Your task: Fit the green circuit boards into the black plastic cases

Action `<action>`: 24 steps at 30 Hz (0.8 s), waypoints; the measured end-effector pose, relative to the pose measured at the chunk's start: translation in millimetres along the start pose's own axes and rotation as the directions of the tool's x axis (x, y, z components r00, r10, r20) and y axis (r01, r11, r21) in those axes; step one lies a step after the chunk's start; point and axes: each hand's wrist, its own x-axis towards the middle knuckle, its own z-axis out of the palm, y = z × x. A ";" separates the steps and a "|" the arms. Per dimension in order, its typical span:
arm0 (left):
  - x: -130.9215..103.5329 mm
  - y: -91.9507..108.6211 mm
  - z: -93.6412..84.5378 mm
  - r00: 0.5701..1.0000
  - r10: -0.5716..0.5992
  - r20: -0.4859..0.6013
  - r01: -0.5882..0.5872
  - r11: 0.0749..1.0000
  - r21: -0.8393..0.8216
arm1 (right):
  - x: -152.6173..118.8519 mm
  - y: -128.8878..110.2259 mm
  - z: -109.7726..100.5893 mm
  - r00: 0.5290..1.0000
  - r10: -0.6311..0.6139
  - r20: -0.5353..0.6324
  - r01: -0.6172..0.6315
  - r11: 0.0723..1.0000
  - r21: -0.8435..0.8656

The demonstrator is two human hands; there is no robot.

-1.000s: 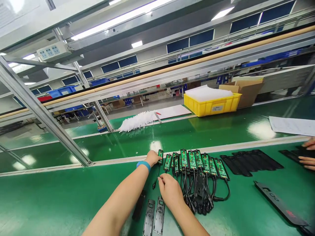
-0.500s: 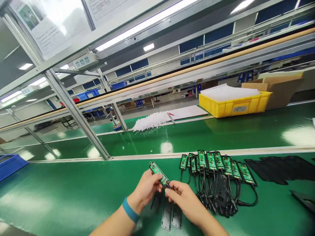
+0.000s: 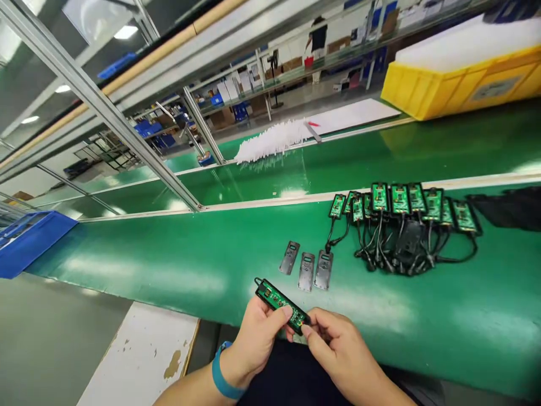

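Note:
A green circuit board in a long black housing [image 3: 276, 299] is tilted in front of me, its small two-digit display and end loop at the upper left. My left hand [image 3: 262, 332] grips it from below with the thumb on the board. At its lower right end my right hand [image 3: 333, 341] pinches it between thumb and forefinger; what lies under those fingertips is hidden. Beyond my hands, three dark cover plates [image 3: 306, 272] with small windows lie apart on the green bench. To the right lie several similar boards with black cables [image 3: 399, 200].
A blue bin [image 3: 40, 239] stands at the left end of the green bench [image 3: 203, 265]. Past the metal posts are a pile of white strips [image 3: 274, 141] and a yellow crate [image 3: 456, 90]. Black flat pieces [image 3: 511, 211] lie at right. A person [image 3: 318, 42] stands far back.
My view has tilted down and turned. The held board has come off the bench area toward my body, over the near edge. Cover plates formerly beneath my hands now show beyond them.

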 end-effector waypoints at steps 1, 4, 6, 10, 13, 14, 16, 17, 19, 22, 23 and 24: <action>-3.1 -1.2 -0.3 1.000 -0.009 0.007 0.009 1.000 0.001 | -2.3 0.8 2.2 1.000 0.001 -0.005 -0.001 1.000 0.011; -8.3 -3.7 -1.9 0.998 -0.036 0.042 0.036 0.999 0.008 | -6.4 7.1 6.1 0.998 0.061 0.024 -0.063 0.992 0.106; -9.2 -4.7 -3.8 0.997 -0.032 0.067 0.033 0.999 -0.003 | -7.2 13.4 7.4 0.992 0.118 0.055 -0.126 0.973 0.194; -8.3 -4.6 -8.7 0.999 0.014 0.049 -0.008 0.994 -0.111 | -4.5 22.2 8.7 0.966 0.206 0.155 -0.246 0.915 0.319; -7.7 -3.1 -12.1 0.998 0.035 0.051 -0.025 0.983 -0.183 | -2.0 22.2 9.1 0.952 0.200 0.232 -0.277 0.886 0.372; -7.6 -2.7 -12.9 0.998 0.040 0.058 -0.028 0.981 -0.191 | -1.3 21.6 9.2 0.952 0.186 0.243 -0.271 0.882 0.386; -7.6 -2.4 -13.8 0.997 0.044 0.064 -0.031 0.981 -0.193 | -0.3 20.3 9.2 0.956 0.163 0.244 -0.252 0.882 0.398; -7.6 -2.6 -14.0 0.997 0.044 0.063 -0.032 0.981 -0.192 | 0.1 19.8 9.1 0.958 0.159 0.238 -0.246 0.884 0.399; -8.1 -3.4 -14.1 0.997 0.048 0.060 -0.036 0.983 -0.181 | 0.6 19.3 8.7 0.960 0.162 0.230 -0.243 0.888 0.390; -10.0 -5.6 -14.0 0.997 0.055 0.062 -0.046 0.989 -0.141 | 0.2 18.5 7.3 0.958 0.174 0.227 -0.250 0.894 0.372; -11.0 -6.3 -13.9 0.996 0.056 0.063 -0.048 0.991 -0.123 | -0.2 18.0 6.8 0.958 0.180 0.224 -0.254 0.895 0.366; -12.1 -6.8 -13.7 0.997 0.056 0.061 -0.049 0.993 -0.107 | -0.8 17.4 6.6 0.958 0.182 0.221 -0.253 0.898 0.361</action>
